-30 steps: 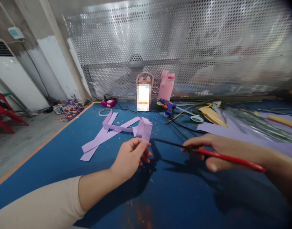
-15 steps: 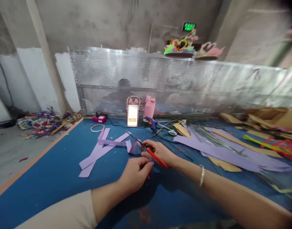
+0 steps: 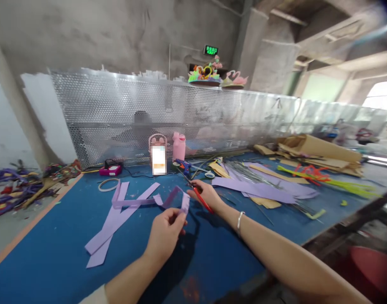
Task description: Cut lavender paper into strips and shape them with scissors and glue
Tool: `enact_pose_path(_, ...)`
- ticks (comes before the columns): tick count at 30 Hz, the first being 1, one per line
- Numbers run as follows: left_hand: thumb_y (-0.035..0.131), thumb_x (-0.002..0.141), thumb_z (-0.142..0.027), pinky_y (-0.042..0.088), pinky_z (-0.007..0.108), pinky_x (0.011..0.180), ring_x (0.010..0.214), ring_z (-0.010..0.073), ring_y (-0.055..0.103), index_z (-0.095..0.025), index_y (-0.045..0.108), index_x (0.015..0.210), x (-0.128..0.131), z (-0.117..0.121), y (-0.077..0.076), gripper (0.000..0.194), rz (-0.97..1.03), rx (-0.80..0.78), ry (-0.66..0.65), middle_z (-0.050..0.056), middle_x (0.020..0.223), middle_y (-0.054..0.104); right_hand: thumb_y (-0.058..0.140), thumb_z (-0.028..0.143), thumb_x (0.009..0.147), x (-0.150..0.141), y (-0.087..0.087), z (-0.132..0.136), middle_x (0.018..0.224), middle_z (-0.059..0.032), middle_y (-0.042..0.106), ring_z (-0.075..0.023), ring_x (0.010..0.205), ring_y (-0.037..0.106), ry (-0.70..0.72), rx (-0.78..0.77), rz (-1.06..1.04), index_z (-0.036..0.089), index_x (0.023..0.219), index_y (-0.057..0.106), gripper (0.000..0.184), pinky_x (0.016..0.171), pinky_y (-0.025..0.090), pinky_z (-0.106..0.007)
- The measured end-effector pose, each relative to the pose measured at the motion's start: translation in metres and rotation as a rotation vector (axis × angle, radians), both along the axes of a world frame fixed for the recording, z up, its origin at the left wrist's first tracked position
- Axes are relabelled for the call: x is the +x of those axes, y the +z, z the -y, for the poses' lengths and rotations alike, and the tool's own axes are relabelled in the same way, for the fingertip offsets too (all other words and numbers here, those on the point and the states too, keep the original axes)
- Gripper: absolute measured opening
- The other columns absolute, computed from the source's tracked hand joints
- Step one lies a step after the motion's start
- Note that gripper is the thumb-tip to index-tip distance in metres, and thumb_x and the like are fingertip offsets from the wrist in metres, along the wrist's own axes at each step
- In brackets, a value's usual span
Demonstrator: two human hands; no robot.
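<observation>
My left hand point(image 3: 169, 228) pinches the end of a narrow purple paper strip point(image 3: 133, 203), which zigzags away to the left across the table. My right hand point(image 3: 206, 195) grips red-handled scissors point(image 3: 202, 199) with the dark blades pointing up and to the left. The scissors are just beyond the pinched end, apart from my left fingers. Wider purple strips point(image 3: 106, 236) lie crossed on the blue table point(image 3: 54, 236), partly beneath the narrow strip. A roll of tape point(image 3: 100, 185) lies close to its far end.
At the back stand a lit phone point(image 3: 158, 160), a pink bottle point(image 3: 179, 147) and a magenta box point(image 3: 110, 170). A blue glue gun point(image 3: 183, 166) lies behind my right hand. To the right are purple sheets point(image 3: 256, 190), wires and brown paper point(image 3: 320, 147). A perforated metal screen point(image 3: 117, 101) borders the table.
The view has swung to the right. My left hand has raised the strip's end, which now shows above the fingers. The scissors have moved a little away from my left hand.
</observation>
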State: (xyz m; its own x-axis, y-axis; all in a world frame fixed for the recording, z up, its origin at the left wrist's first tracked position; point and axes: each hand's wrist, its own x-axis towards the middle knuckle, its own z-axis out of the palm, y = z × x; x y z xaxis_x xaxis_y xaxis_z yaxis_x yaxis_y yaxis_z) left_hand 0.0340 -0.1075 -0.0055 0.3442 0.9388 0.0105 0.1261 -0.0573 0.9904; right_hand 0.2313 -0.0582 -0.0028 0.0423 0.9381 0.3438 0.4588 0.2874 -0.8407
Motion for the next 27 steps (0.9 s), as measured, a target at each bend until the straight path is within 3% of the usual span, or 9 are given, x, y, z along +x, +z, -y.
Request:
enact_pose_path(3, 0.056, 0.078, -0.044, 0.037, 0.02, 0.046, 0.056, 0.0127, 0.058, -0.016, 0.06, 0.084, -0.002, 0.0, 0.004, 0.029, -0.007, -0.006, 0.029, 0.0, 0.073, 0.064, 0.053, 0.053, 0.08, -0.015, 0.008, 0.01, 0.069, 0.0014, 0.059, -0.0103, 0.049, 0.046, 0.088, -0.08, -0.142, 0.018, 0.096, 0.055, 0.038, 0.047, 0.04, -0.024)
enact_pose_path(5, 0.058, 0.077, -0.045, 0.036, 0.02, 0.046, 0.056, 0.0127, 0.056, -0.017, 0.06, 0.084, -0.001, 0.0, 0.004, 0.029, -0.013, 0.0, 0.018, -0.001, 0.071, 0.063, 0.052, 0.055, 0.079, -0.025, 0.014, 0.017, 0.063, 0.0035, 0.057, -0.0096, 0.045, 0.046, 0.156, -0.121, -0.234, 0.019, 0.092, 0.054, 0.038, 0.043, 0.039, -0.022)
enact_pose_path(8, 0.06, 0.075, -0.045, 0.036, 0.022, 0.049, 0.054, 0.0127, 0.052, -0.016, 0.062, 0.084, 0.003, 0.004, 0.001, 0.03, -0.053, 0.054, -0.053, -0.003, 0.062, 0.058, 0.069, 0.044, 0.066, -0.033, 0.018, 0.024, 0.061, 0.0053, 0.056, -0.01, 0.046, 0.048, 0.234, -0.154, -0.355, 0.02, 0.089, 0.053, 0.037, 0.043, 0.039, -0.022)
enact_pose_path(12, 0.059, 0.078, -0.041, 0.036, 0.024, 0.054, 0.055, 0.0126, 0.048, -0.015, 0.065, 0.084, 0.005, 0.008, -0.001, 0.028, -0.16, 0.135, -0.089, -0.003, 0.06, 0.055, 0.075, 0.028, 0.058, -0.036, 0.021, 0.028, 0.057, 0.0091, 0.047, -0.0087, 0.047, 0.043, 0.28, -0.15, -0.507, 0.02, 0.086, 0.054, 0.036, 0.044, 0.037, -0.021)
enact_pose_path(17, 0.054, 0.081, -0.033, 0.037, 0.024, 0.057, 0.06, 0.0132, 0.048, -0.016, 0.063, 0.079, 0.003, 0.001, 0.003, 0.019, -0.253, 0.23, -0.033, -0.001, 0.066, 0.058, 0.076, 0.027, 0.062, -0.034, 0.02, 0.034, 0.066, 0.0071, 0.051, -0.0099, 0.055, 0.045, 0.371, -0.166, -0.627, 0.021, 0.089, 0.055, 0.035, 0.05, 0.037, -0.022)
enact_pose_path(20, 0.055, 0.078, -0.022, 0.041, 0.024, 0.067, 0.071, 0.0148, 0.054, -0.017, 0.063, 0.076, 0.006, -0.006, 0.005, 0.01, -0.265, 0.3, -0.127, 0.001, 0.076, 0.061, 0.075, 0.029, 0.067, -0.027, 0.013, 0.038, 0.064, 0.0066, 0.05, -0.0106, 0.054, 0.046, 0.43, -0.227, -0.652, 0.02, 0.091, 0.055, 0.033, 0.05, 0.036, -0.024)
enact_pose_path(24, 0.063, 0.074, -0.022, 0.043, 0.025, 0.075, 0.081, 0.0163, 0.057, -0.017, 0.064, 0.066, 0.016, -0.007, 0.006, 0.01, -0.215, 0.327, -0.288, 0.005, 0.086, 0.062, 0.074, 0.025, 0.065, -0.021, 0.005, 0.04, 0.067, 0.0063, 0.05, -0.01, 0.055, 0.044, 0.399, -0.273, -0.697, 0.021, 0.092, 0.054, 0.034, 0.051, 0.035, -0.023)
enact_pose_path(27, 0.063, 0.075, -0.028, 0.043, 0.025, 0.07, 0.075, 0.0161, 0.056, -0.017, 0.059, 0.057, 0.021, 0.0, 0.003, 0.021, -0.251, 0.299, -0.241, 0.004, 0.079, 0.061, 0.076, 0.018, 0.057, -0.023, 0.003, 0.037, 0.072, 0.0058, 0.05, -0.0096, 0.057, 0.043, 0.313, -0.264, -0.747, 0.022, 0.087, 0.053, 0.038, 0.053, 0.034, -0.023)
